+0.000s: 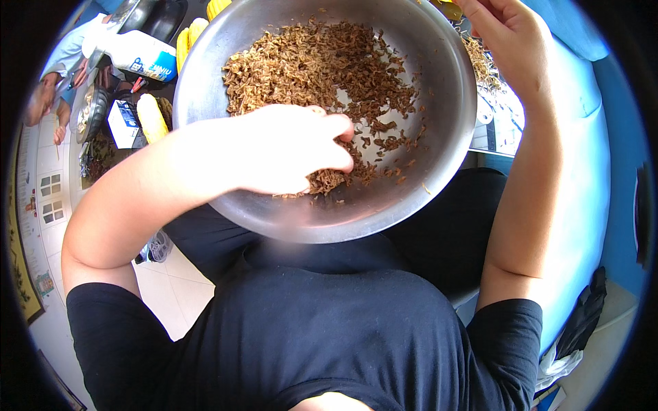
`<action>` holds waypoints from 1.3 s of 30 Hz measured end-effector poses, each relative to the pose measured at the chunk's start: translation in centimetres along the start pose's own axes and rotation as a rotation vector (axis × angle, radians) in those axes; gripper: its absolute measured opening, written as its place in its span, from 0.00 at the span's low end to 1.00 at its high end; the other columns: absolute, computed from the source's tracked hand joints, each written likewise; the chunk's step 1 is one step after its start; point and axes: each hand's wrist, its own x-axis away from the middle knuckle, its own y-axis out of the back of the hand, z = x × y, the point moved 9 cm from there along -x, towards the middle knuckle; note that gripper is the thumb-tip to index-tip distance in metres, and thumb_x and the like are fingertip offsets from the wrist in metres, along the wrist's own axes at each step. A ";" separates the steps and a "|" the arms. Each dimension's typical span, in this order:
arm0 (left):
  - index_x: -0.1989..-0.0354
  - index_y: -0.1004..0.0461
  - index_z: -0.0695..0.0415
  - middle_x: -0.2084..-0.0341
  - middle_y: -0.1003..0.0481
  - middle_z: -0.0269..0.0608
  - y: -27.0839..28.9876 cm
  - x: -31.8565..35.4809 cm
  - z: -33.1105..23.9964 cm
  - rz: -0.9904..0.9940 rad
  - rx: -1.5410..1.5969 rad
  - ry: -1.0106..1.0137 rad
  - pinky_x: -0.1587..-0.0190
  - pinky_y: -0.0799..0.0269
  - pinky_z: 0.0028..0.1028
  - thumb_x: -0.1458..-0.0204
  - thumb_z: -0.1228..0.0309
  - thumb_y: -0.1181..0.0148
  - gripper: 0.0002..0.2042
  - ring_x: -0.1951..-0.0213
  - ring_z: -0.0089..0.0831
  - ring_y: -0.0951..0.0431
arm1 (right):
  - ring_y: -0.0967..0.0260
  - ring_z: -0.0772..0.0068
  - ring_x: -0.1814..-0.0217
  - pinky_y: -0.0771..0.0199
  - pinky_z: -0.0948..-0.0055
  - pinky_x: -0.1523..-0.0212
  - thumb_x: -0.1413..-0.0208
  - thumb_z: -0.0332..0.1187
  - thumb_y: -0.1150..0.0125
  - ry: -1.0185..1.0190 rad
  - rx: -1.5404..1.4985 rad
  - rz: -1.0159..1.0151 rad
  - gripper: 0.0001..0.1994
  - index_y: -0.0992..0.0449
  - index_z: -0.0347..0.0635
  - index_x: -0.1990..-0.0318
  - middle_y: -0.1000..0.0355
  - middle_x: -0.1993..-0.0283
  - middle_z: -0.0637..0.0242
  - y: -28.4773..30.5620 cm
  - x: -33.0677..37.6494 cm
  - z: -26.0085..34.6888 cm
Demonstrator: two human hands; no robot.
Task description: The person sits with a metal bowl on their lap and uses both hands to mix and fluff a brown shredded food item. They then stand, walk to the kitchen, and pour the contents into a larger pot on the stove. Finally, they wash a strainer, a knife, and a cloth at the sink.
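Note:
A wide steel basin (439,171) rests over my lap, with a heap of brown dried shreds (295,65) spread across its bottom. Thinner scatterings lie toward the right side of the bowl. My left hand (295,147) is inside the basin, its fingers curled down against the shreds; what they grip, if anything, is hidden. Beyond the basin's right rim, my right hand (504,24) is raised with thumb and fingers drawn together near the top edge. The top edge cuts off its fingertips, so I cannot make out what they hold.
Loose straw-like strands (480,58) lie on a printed sheet (497,120) right of the basin. On the left are a white-and-blue bottle (140,55), a small white-and-blue box (125,125), and yellow elongated items (152,118). Another person's hand (42,96) appears at far left.

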 end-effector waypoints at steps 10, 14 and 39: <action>0.59 0.33 0.57 0.66 0.32 0.38 7.6 1.8 7.4 -0.255 -0.031 0.251 0.56 0.35 0.26 0.62 0.74 0.50 0.17 0.63 0.29 0.31 | 0.37 0.81 0.77 0.37 0.78 0.75 0.50 0.36 0.42 -0.032 0.174 -0.037 0.11 0.25 0.35 0.70 0.31 0.79 0.68 2.2 1.2 2.0; 0.61 0.30 0.53 0.70 0.31 0.27 7.5 3.7 10.5 -0.180 0.276 0.590 0.65 0.36 0.18 0.51 0.61 0.45 0.12 0.69 0.15 0.33 | 0.36 0.81 0.77 0.37 0.78 0.75 0.50 0.36 0.42 0.010 0.162 -0.030 0.11 0.25 0.35 0.70 0.31 0.79 0.67 1.9 1.0 1.6; 0.63 0.27 0.56 0.65 0.30 0.43 2.6 -5.1 3.6 -0.156 -0.064 0.156 0.57 0.31 0.35 0.57 0.69 0.42 0.11 0.59 0.41 0.27 | 0.38 0.82 0.77 0.38 0.78 0.75 0.50 0.33 0.43 -0.087 0.017 0.077 0.09 0.26 0.34 0.70 0.31 0.79 0.67 0.4 0.2 0.7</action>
